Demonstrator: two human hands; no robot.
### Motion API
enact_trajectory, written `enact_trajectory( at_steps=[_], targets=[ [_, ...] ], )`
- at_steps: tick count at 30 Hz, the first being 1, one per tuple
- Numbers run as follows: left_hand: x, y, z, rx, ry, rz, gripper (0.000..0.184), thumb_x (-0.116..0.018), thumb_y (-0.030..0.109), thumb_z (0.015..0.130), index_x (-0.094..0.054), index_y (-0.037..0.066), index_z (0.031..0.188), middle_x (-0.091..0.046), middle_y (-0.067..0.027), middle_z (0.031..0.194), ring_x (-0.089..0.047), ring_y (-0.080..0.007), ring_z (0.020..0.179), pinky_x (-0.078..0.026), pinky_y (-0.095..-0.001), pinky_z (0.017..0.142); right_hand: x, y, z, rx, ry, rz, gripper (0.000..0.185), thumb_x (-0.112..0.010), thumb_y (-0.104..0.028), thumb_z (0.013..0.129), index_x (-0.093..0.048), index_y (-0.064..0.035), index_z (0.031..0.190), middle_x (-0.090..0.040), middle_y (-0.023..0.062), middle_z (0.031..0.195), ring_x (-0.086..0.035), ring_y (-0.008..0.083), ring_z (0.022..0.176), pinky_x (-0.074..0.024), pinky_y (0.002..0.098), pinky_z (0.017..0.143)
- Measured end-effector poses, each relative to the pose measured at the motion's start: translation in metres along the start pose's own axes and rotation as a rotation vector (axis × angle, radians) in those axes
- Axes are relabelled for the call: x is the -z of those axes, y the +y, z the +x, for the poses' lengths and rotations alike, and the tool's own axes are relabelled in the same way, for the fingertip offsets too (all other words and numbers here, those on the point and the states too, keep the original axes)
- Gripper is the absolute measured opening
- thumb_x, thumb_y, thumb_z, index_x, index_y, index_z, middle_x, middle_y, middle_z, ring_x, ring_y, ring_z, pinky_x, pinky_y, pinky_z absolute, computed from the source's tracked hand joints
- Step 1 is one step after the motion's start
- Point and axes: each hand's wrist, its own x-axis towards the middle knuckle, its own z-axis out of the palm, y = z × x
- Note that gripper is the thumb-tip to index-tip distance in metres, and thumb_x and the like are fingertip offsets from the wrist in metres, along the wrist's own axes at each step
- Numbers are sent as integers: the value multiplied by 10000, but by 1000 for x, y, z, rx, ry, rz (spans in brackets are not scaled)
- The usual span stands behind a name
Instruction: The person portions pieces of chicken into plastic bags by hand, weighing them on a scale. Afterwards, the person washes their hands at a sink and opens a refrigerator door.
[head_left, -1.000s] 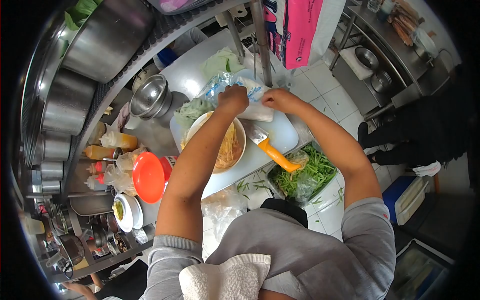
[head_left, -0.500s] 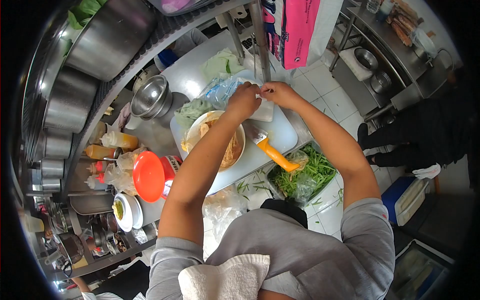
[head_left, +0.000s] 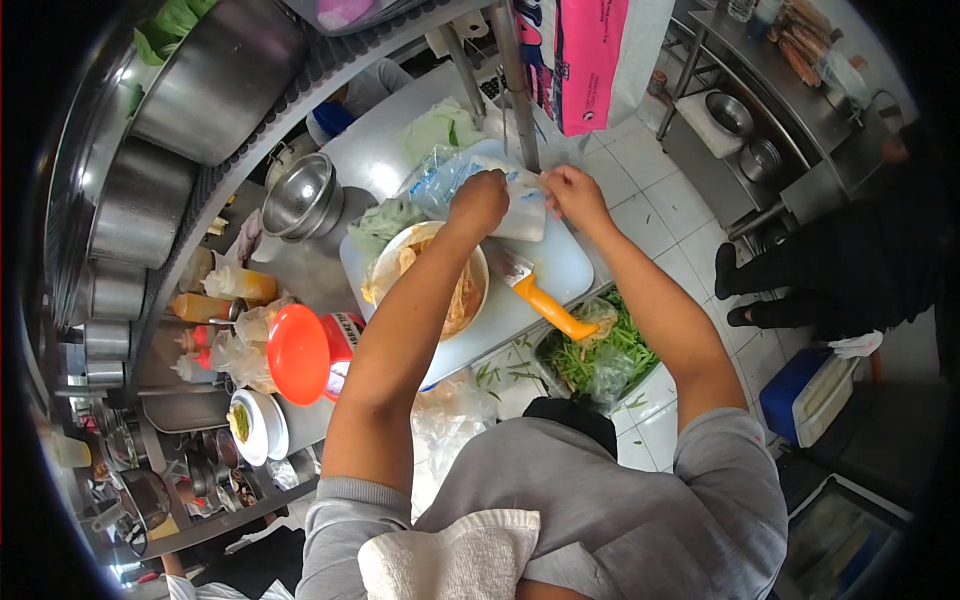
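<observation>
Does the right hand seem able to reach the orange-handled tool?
Probably yes: the orange-handled tool lies close to the right hand, its handle uncovered, and nothing seems to block the way.

- The hands, touching or nearly touching half a second ago, are well apart: the right hand [head_left: 573, 195] has moved right, the left hand [head_left: 481, 202] slightly left.
- Clear plastic [head_left: 524, 184] now shows spread between them.
- The right forearm [head_left: 660, 285] has swung inward, overlapping the cut greens' [head_left: 622, 345] edge in view.
</observation>
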Motion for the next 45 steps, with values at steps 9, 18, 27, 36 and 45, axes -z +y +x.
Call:
enact_trajectory(
  at_steps=[9, 18, 27, 36, 45],
  targets=[
    [-4, 0, -6, 40, -540, 25, 139, -582, 116, 740, -628, 65, 860, -591, -163, 903, -578, -311, 881, -458, -374, 764, -8, 18, -26, -545, -188, 126, 193, -604, -262, 814, -591, -73, 850, -616, 14, 750, -584, 108, 610, -453, 250, 514],
    [-15, -2, -11, -37, -299, 166, 308, -573, 125, 764, -597, 106, 1071, -565, -139, 1053, -570, -321, 978, -464, -392, 824, -11, 22, -30, -589, -100, 234, 179, -579, -251, 827, -585, -80, 881, -607, 12, 748, -579, 114, 594, -461, 274, 556],
    [-26, 11, -5, -16, -250, 404, 262, -572, 217, 796, -607, 121, 1037, -589, -112, 1033, -611, -310, 909, -490, -427, 776, -15, 19, -29, -438, -190, 267, 229, -592, -241, 821, -618, -125, 1016, -592, 4, 728, -559, 89, 557, -410, 205, 466],
    [-14, -30, 25, 144, -287, 24, 256, -572, 281, 795, -668, 94, 941, -643, -125, 984, -601, -323, 937, -473, -411, 817, -26, 32, -38, 265, -79, -570, 187, -659, -201, 730, -649, -55, 847, -630, 136, 795, -611, 301, 716, -489, 377, 670],
    [-8, -27, 25, 189, -222, -88, 254, -572, 234, 817, -629, 11, 926, -651, -126, 761, -651, -212, 553, -499, -319, 608, -25, 22, -54, 282, -20, -427, 78, -618, -95, 740, -606, -21, 763, -606, 137, 758, -606, 292, 712, -483, 356, 655]
  ],
)
